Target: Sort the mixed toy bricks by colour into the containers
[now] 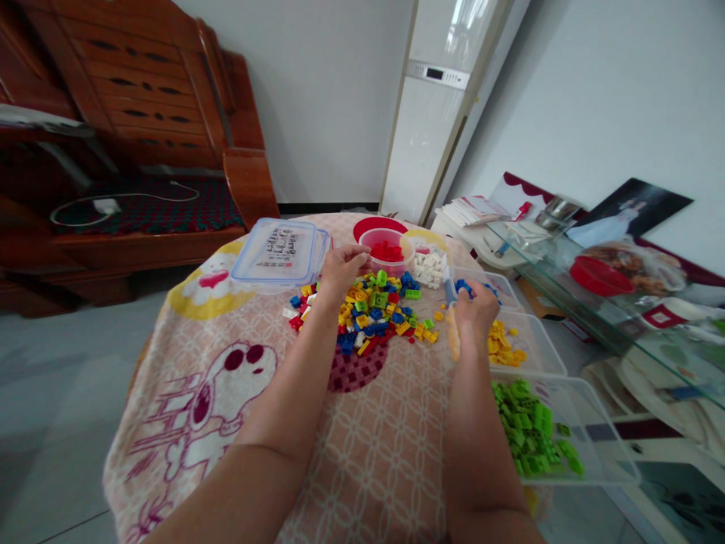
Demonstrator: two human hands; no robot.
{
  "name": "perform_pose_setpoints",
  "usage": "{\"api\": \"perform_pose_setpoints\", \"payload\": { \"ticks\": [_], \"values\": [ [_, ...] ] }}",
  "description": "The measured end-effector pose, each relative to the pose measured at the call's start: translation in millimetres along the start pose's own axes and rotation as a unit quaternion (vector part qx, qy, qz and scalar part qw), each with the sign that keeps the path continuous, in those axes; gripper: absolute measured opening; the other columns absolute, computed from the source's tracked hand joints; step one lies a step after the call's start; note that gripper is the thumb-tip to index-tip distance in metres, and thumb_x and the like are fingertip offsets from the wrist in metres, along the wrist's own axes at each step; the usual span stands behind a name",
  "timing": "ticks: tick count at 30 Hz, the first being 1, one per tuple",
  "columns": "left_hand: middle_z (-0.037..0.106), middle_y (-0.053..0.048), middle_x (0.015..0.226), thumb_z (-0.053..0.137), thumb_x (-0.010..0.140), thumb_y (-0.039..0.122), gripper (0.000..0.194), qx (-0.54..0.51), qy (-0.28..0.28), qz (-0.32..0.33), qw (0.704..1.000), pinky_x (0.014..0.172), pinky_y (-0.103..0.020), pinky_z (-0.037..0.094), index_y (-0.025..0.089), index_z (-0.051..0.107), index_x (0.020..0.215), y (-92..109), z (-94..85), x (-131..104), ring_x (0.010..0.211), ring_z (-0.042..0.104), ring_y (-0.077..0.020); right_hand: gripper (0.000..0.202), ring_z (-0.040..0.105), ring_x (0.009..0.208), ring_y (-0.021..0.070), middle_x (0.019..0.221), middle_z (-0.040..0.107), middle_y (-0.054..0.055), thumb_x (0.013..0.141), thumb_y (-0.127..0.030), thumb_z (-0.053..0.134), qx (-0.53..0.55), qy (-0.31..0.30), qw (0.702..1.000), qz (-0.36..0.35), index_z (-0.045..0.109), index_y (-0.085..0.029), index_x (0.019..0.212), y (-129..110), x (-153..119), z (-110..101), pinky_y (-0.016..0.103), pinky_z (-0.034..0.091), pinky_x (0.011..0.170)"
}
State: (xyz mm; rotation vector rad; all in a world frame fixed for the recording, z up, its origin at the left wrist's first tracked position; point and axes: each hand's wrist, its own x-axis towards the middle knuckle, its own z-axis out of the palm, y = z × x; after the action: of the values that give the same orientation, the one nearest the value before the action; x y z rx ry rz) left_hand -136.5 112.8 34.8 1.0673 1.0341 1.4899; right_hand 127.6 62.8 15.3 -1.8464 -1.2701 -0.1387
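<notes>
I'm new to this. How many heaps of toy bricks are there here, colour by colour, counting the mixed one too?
Red heap: 1
White heap: 1
Blue heap: 1
Yellow heap: 1
Green heap: 1
Mixed heap: 1
Total: 6

Bare left forearm (306, 370), bare right forearm (470, 423), both broad and rounded near the elbow (263, 453) with a faint skin crease, narrowing smoothly to the wrist (330, 296), bare left hand (338, 270), bare right hand (476, 308), finer details too small to tell
</notes>
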Motion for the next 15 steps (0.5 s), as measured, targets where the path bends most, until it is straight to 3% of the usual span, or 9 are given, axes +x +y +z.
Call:
{"api": "perform_pose_setpoints", "payload": {
  "ticks": [5, 9, 15],
  "values": [
    [0.073, -0.003, 0.073, 0.07, 0.071, 0.023, 0.02, 0.003, -0.008, 0.012, 1.0, 0.071, -0.027, 0.059, 0.012, 0.074, 0.088, -2, -0.6, 0, 0.066, 0.067, -0.0125, 0.038, 0.07, 0.098, 0.03, 0.101, 0.078, 0.015, 0.08, -0.025, 0.051, 0.029, -0.056, 0.998, -0.008, 0.08, -0.014, 0.102, -9, -3, 1, 0.042, 0.052, 0.096],
    [0.073, -0.003, 0.073, 0.07, 0.072, 0.023, 0.02, 0.007, -0.008, 0.01, 1.0, 0.071, -0.027, 0.059, 0.013, 0.074, 0.089, -4, -0.7, 1, 0.068, 0.068, -0.013, 0.029, 0.072, 0.089, 0.0253, 0.09, 0.08, 0.007, 0.08, -0.025, 0.056, 0.059, -0.146, 0.986, -0.045, 0.082, -0.02, 0.093, -23, -10, 6, 0.034, 0.055, 0.087],
    [0.073, -0.004, 0.075, 0.07, 0.072, 0.023, 0.02, 0.003, -0.007, 0.003, 1.0, 0.071, -0.027, 0.058, 0.012, 0.074, 0.089, -3, -0.8, 1, 0.068, 0.068, -0.0132, 0.025, 0.073, 0.088, 0.0228, 0.093, 0.081, 0.008, 0.081, -0.018, 0.063, 0.033, -0.265, 0.961, -0.076, 0.082, -0.018, 0.097, -36, -25, 16, 0.031, 0.054, 0.085]
  ]
}}
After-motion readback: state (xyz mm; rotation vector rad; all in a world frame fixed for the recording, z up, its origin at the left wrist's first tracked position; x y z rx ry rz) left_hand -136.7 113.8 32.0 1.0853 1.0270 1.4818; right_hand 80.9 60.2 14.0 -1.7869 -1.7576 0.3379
